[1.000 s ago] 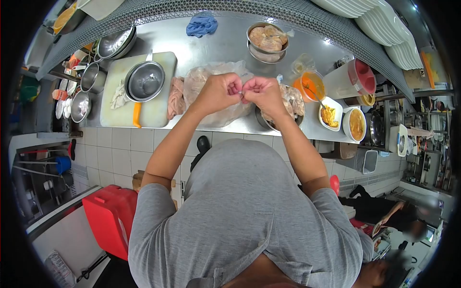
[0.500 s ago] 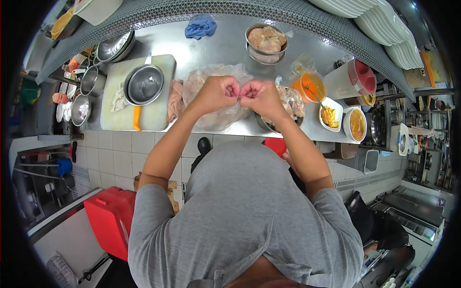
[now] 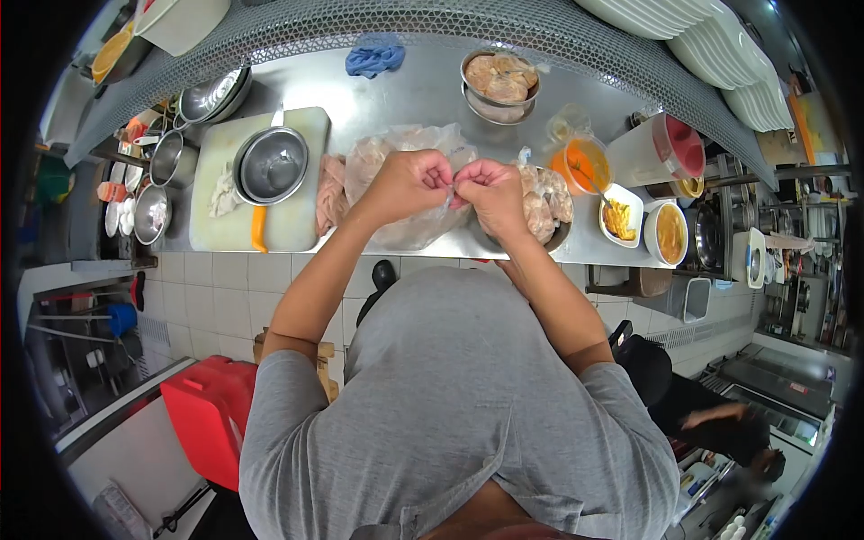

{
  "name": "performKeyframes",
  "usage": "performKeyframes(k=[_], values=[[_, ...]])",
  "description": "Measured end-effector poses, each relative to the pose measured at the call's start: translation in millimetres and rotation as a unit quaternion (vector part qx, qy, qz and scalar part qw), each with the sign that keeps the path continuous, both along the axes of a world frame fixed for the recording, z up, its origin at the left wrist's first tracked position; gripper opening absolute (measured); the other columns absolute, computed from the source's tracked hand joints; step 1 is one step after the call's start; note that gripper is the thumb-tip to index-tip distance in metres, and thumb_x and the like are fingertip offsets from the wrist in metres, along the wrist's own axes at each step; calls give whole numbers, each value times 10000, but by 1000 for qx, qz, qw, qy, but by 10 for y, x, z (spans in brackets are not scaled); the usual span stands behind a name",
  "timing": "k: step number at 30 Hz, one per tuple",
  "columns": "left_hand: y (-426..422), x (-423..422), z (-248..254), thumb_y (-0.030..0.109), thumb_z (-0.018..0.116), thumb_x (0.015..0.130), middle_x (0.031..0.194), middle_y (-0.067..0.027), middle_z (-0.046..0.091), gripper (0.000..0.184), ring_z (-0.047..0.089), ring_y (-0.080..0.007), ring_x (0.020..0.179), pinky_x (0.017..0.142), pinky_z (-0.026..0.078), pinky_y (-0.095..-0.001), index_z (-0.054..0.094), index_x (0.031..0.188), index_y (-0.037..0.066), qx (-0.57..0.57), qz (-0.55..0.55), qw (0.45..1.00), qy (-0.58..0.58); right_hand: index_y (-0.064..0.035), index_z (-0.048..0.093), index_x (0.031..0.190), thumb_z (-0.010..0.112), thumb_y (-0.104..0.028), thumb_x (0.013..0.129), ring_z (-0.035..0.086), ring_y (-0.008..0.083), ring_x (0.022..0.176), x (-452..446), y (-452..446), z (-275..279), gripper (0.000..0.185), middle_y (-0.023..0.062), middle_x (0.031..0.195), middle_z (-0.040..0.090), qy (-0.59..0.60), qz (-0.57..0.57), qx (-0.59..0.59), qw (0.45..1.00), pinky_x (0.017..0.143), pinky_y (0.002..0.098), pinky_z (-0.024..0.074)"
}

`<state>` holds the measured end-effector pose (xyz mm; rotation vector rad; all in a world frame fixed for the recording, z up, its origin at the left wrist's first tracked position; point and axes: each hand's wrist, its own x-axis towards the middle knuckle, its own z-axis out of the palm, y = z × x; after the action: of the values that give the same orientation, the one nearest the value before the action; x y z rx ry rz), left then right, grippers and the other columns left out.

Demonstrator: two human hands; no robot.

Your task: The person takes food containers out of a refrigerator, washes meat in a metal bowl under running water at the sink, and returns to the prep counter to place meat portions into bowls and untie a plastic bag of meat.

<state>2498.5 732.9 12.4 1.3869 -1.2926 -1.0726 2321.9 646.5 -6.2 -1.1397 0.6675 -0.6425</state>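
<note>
My left hand [image 3: 414,184] and my right hand [image 3: 489,191] meet fingertip to fingertip over a clear plastic bag [image 3: 409,229] on the steel table. Both are closed in a pinch; a bit of clear plastic, apparently from the bag, shows between them. Pale pink contents lie in the bag, partly hidden by my left hand. Right of my right hand, a metal bowl [image 3: 560,236] holds bagged pale meat [image 3: 543,202]. A pink cloth-like item [image 3: 331,192] lies at the bag's left, beside the cutting board [image 3: 207,229].
On the board sit metal bowls [image 3: 273,166] and an orange handle [image 3: 259,229]. Further back are a blue cloth [image 3: 374,57] and stacked bowls of meat [image 3: 499,79]. To the right stand an orange container [image 3: 580,162], a white dish [image 3: 621,216] and a soup bowl [image 3: 668,234]. Another person [image 3: 711,418] is at lower right.
My hands have shifted slightly, drawing a little apart at the fingertips, with both still pinched. The person at lower right has moved, and the red object under the table edge is mostly hidden.
</note>
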Motion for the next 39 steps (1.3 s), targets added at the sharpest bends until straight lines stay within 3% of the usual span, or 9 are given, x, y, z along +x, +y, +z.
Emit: performKeyframes(k=[9, 15, 21, 26, 30, 33, 35, 39], values=[[-98, 163, 113, 30, 775, 752, 730, 13, 630, 175, 580, -39, 697, 635, 507, -225, 626, 843, 13, -17, -9, 996, -90, 49, 669, 894, 655, 36, 870, 709, 206, 683, 221, 215, -50, 31, 141, 812, 710, -104, -100, 179, 973, 619, 337, 617], [-110, 406, 89, 6, 746, 726, 721, 15, 627, 147, 561, -45, 669, 624, 501, -235, 631, 818, 12, -62, -33, 992, -102, 35, 712, 934, 700, 7, 861, 676, 128, 692, 267, 89, 138, 79, 88, 826, 719, 13, -94, -43, 995, 638, 269, 576], [-182, 465, 122, -7, 735, 720, 724, 16, 633, 131, 577, -42, 677, 631, 503, -227, 634, 802, 14, -66, -50, 991, -106, 20, 751, 887, 748, -15, 815, 632, 71, 683, 297, 14, 284, 81, 18, 769, 713, 147, -12, -157, 977, 627, 235, 513], [-195, 427, 95, 9, 746, 683, 690, -41, 649, 146, 594, -81, 638, 600, 508, -260, 640, 783, 5, -68, -39, 994, -78, 3, 752, 858, 782, -47, 770, 629, 62, 672, 289, 7, 331, 106, 17, 732, 706, 177, 2, -223, 958, 619, 246, 514], [-230, 389, 64, 18, 757, 687, 699, -20, 647, 145, 590, -66, 649, 604, 506, -250, 653, 789, 12, -41, -45, 998, -32, -8, 734, 810, 792, -63, 747, 619, 56, 652, 271, 28, 382, 102, 19, 719, 698, 220, -6, -299, 928, 599, 251, 511], [-251, 379, 41, 6, 755, 721, 744, 2, 644, 138, 589, -50, 683, 617, 508, -235, 658, 820, 19, -10, -60, 998, 12, -6, 721, 805, 787, -68, 749, 625, 63, 637, 247, 38, 468, 106, 17, 722, 697, 240, 4, -311, 920, 583, 256, 512], [-235, 359, 44, -27, 742, 778, 812, 34, 638, 137, 590, -32, 738, 633, 508, -216, 653, 868, 25, 5, -66, 997, 40, -2, 719, 826, 775, -56, 759, 632, 68, 630, 215, 29, 418, 103, 17, 733, 702, 208, -4, -265, 941, 576, 256, 512], [-236, 335, -23, -51, 723, 783, 836, 26, 645, 140, 603, -36, 766, 663, 516, -208, 652, 880, 21, -13, -62, 998, 25, 23, 702, 869, 740, -15, 788, 656, 88, 632, 186, -2, 244, 97, 38, 763, 710, 120, -22, -209, 970, 577, 250, 525]])
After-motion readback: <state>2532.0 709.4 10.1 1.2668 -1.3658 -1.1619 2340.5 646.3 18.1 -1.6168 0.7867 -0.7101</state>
